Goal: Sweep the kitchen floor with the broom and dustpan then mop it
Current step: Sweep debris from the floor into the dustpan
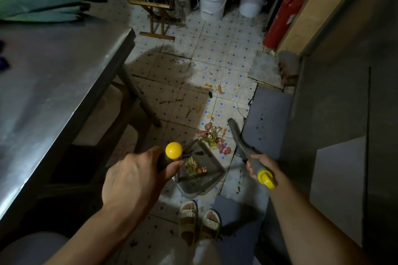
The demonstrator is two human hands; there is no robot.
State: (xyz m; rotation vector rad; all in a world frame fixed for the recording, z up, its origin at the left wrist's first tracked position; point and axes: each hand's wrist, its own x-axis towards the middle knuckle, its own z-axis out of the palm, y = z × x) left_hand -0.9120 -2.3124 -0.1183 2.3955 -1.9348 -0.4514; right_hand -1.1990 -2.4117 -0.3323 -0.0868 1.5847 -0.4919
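Observation:
My left hand [137, 176] grips the dark, yellow-capped handle [173, 150] of a grey dustpan [200, 180] standing on the tiled floor in front of my sandalled feet. Some vegetable scraps lie inside the pan. My right hand [257, 164] grips the grey, yellow-tipped handle of a small broom [237, 135], whose head points away from me beside a pile of peels and scraps [215, 139] at the pan's far lip. More scraps [213, 88] are scattered farther up the floor.
A steel table [53, 75] fills the left, its leg [137, 97] reaching the floor near the pan. Two white buckets [212, 0], a wooden rack [155, 6] and a red fire extinguisher [282, 19] stand at the back. A dark cabinet [336, 103] bounds the right.

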